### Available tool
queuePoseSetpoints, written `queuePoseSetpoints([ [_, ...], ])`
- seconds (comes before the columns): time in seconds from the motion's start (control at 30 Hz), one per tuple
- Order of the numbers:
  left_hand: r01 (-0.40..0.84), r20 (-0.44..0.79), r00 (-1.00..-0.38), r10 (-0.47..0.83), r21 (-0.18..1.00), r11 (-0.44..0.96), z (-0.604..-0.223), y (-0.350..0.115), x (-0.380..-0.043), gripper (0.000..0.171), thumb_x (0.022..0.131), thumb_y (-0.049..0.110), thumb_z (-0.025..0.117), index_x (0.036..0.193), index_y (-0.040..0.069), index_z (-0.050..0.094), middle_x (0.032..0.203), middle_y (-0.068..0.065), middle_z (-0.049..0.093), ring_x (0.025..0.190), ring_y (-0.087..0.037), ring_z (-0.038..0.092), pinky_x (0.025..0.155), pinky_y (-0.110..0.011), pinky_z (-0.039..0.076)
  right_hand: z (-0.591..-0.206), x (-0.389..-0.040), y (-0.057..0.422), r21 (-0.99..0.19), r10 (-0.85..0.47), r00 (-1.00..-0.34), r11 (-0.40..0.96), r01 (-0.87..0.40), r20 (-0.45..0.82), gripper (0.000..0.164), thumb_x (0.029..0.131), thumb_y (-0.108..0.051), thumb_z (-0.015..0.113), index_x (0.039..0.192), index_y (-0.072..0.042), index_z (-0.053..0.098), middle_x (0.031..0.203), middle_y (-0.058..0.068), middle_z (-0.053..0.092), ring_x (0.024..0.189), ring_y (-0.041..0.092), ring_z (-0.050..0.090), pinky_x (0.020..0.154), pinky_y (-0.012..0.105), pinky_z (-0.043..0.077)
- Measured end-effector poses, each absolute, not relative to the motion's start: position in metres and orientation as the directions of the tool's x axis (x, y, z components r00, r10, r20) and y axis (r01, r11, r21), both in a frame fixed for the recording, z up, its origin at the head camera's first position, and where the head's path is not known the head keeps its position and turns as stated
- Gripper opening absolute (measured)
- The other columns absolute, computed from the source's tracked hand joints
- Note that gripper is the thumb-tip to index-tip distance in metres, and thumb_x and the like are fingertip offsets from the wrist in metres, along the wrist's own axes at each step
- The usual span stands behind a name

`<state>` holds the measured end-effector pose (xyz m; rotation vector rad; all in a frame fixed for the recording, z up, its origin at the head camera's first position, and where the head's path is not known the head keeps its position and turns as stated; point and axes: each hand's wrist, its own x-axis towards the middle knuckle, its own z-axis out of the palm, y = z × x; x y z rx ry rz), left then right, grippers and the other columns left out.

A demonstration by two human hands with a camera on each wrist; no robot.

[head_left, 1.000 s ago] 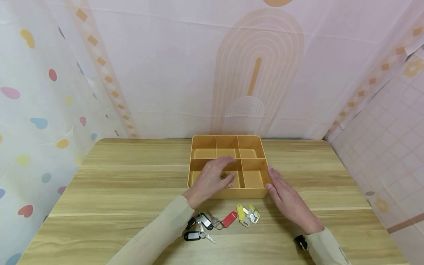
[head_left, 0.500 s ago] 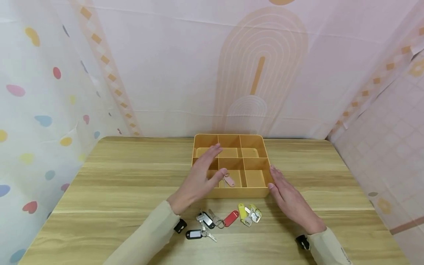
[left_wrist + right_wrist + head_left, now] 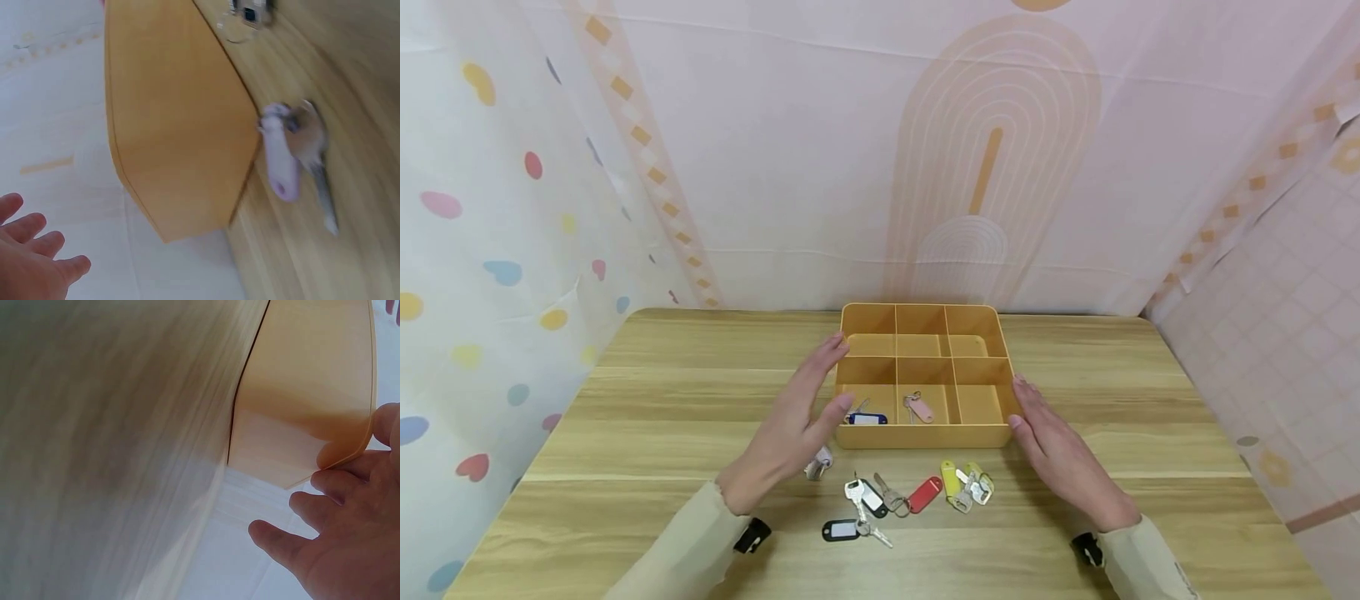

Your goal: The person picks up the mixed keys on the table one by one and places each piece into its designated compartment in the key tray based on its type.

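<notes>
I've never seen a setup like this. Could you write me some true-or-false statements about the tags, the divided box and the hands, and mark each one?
1. The pink tag lies in the box, in the middle of the front row. True.
2. The blue tag lies in the back row. False: the blue tag is in the front row, at the left.
3. The red tag lies on the table. True.
4. The left hand holds the red tag. False: the left hand holds nothing.
5. The right hand touches the box. True.
</notes>
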<state>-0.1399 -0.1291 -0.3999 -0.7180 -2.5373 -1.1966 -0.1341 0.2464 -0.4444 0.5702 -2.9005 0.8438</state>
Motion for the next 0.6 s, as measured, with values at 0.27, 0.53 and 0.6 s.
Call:
queuePoseSetpoints([
  [0.27, 0.519, 0.414, -0.853, 0.318, 0.6, 0.609, -0.411, -0.154, -0.13, 0.064, 0.105, 0.035, 0.052, 0.161, 0.01, 0.035, 0.173, -0.002, 0.015, 0.158, -0.028, 0.016, 0.122, -0.064, 0.022, -0.445, -0.134, 0.246, -0.508, -0.33, -0.928, 0.778, -0.37, 0.17, 0.061, 0.114, -0.033, 0.038, 0.162, 0.002, 0.023, 0.169, 0.019, 0.022, 0.153, 0.041, 0.026, 0.121, 0.061, 0.026],
  [0.53, 0.517, 0.387, -0.854, 0.347, 0.564, 0.644, -0.425, -0.175, -0.122, 0.064, 0.105, 0.032, 0.054, 0.16, 0.004, 0.036, 0.173, -0.004, 0.016, 0.156, -0.036, 0.021, 0.12, -0.066, 0.024, -0.445, -0.134, 0.246, -0.506, -0.327, -0.93, 0.781, -0.365, 0.167, 0.061, 0.114, -0.033, 0.038, 0.163, 0.001, 0.023, 0.17, 0.016, 0.021, 0.153, 0.041, 0.026, 0.121, 0.061, 0.026],
  [0.6, 0.515, 0.379, -0.856, 0.351, 0.564, 0.645, -0.427, -0.179, -0.12, 0.064, 0.105, 0.03, 0.055, 0.159, 0.003, 0.037, 0.172, -0.006, 0.019, 0.155, -0.038, 0.024, 0.119, -0.066, 0.025, -0.445, -0.134, 0.246, -0.505, -0.327, -0.93, 0.782, -0.365, 0.166, 0.061, 0.114, -0.034, 0.037, 0.163, 0.001, 0.023, 0.17, 0.016, 0.021, 0.153, 0.041, 0.025, 0.121, 0.061, 0.026],
])
